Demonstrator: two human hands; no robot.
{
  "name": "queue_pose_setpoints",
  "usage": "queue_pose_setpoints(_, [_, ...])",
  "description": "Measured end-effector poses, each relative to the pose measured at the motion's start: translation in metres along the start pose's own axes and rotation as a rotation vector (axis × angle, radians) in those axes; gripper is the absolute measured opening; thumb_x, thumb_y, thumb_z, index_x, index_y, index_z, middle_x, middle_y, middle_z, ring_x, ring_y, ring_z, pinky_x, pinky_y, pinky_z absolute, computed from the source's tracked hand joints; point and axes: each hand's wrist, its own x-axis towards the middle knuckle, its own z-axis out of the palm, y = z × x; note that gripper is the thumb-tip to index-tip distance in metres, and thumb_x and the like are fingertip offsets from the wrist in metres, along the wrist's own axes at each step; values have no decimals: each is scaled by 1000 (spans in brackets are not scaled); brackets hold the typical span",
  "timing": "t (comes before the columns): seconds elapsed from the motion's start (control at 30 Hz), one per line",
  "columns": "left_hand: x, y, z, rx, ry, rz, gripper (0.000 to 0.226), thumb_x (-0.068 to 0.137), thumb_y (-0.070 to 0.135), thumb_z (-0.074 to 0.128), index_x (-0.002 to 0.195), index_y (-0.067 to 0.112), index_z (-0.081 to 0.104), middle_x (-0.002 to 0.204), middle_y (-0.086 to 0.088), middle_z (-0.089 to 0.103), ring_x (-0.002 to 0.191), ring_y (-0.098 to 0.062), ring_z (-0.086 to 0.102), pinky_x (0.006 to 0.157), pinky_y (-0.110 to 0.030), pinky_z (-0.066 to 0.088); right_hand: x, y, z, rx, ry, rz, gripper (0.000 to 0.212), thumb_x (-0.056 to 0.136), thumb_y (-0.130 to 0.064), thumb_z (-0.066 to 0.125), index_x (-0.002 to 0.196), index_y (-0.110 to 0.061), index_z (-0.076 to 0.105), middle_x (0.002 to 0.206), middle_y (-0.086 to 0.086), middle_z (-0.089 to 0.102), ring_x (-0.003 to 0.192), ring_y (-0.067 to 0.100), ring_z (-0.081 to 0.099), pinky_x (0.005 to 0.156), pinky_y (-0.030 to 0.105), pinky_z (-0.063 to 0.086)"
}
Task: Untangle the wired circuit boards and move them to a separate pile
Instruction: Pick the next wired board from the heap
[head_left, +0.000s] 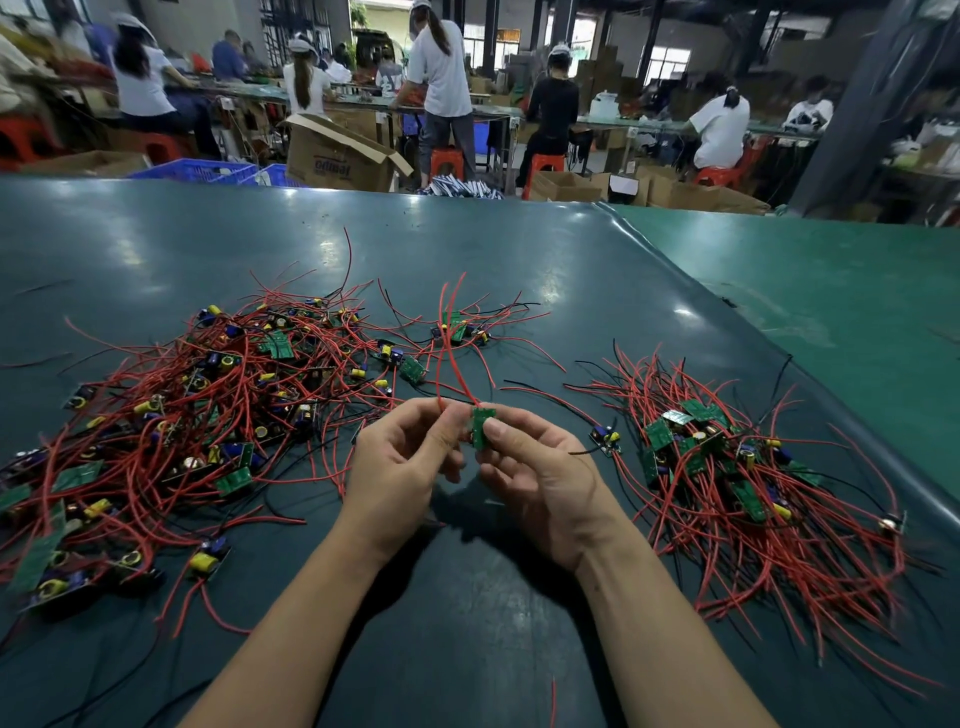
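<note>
Two hands meet above the dark green surface (467, 623); the left hand (400, 467) curls its fingers (447, 421) round the red wires (452, 358) just below where they rise; the right hand (540, 473) pinches a small green board (482, 427) between thumb and fingers, the board upright and touching both hands; its wires arc up and away from the person. One big tangled pile (208, 405) of boards lies to the left, a smaller pile (737, 467) to the right, both apart from the hands. Only one piece of writing shows, on a cardboard box (337, 156) beyond the surface, upside down and not legible.
</note>
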Motion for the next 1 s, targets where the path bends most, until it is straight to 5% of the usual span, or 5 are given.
queue_pose_setpoints(0.13, [0,1,3,-40,-30,-47,27,68,19,75,90,6,67,74,1,71,67,-10,65,63,-20,54,2,1,-1,19,20,-22,22,69,-5,70,90,-4,69,81,16,70,63,20,67,57,22,56])
queue_pose_setpoints(0.4, [5,-4,0,-168,152,-145,15,72,19,72,80,7,70,67,-1,71,55,-9,63,56,-19,53,5,0,-4,126,33,-35,22,69,3,67,89,-1,72,86,16,73,67,18,69,63,21,58])
queue_pose_setpoints(0.57, [6,-4,-4,-282,64,-185,16,68,18,75,84,16,77,87,-7,75,79,-16,71,67,-23,56,5,0,-5,116,-12,-53,33,68,7,66,100,0,70,98,16,72,78,18,71,69,21,58])
queue_pose_setpoints(0.83, [7,-3,-5,-421,50,-261,23,72,8,68,94,6,71,96,-12,74,85,-19,71,69,-23,56,7,4,-3,10,71,-114,10,72,-2,70,72,-9,77,75,11,72,63,17,68,60,23,57])
queue_pose_setpoints(1.0, [6,-6,-2,-181,90,-182,23,84,-7,64,92,13,73,88,-6,76,78,-14,69,71,-22,57,6,8,-3,-169,76,-235,26,81,11,66,85,-13,74,83,7,71,71,15,68,62,24,57])
